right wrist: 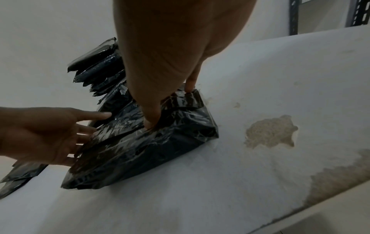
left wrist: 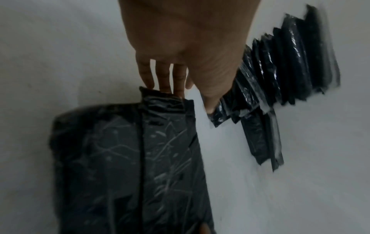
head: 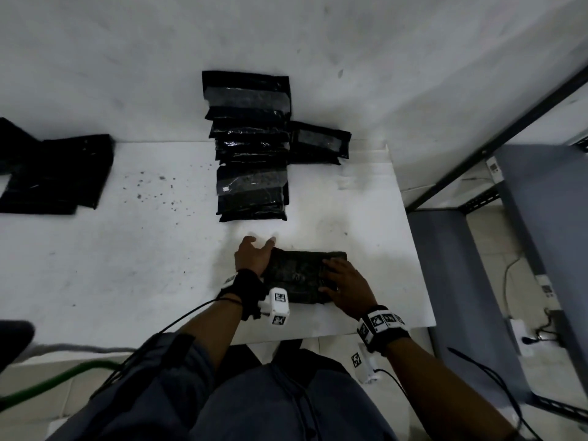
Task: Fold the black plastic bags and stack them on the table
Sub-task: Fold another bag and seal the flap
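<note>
A folded black plastic bag (head: 299, 275) lies on the white table (head: 127, 256) near its front right corner. My left hand (head: 256, 251) lies at the bag's left edge with straight, spread fingers (left wrist: 148, 76) touching the bag (left wrist: 128, 166). My right hand (head: 342, 283) presses down on the bag's right part; in the right wrist view its fingertips (right wrist: 151, 121) push into the crinkled bag (right wrist: 160, 150), with the left hand (right wrist: 50, 134) beside it. A slanted stack of folded black bags (head: 251, 148) (left wrist: 280, 79) (right wrist: 98, 66) lies behind.
Flat unfolded black bags (head: 57, 173) lie at the table's left. One folded bag (head: 319, 141) sits right of the stack. The table's right edge is close, with a grey metal shelf (head: 525, 218) beyond. A chipped patch (right wrist: 270, 133) marks the tabletop.
</note>
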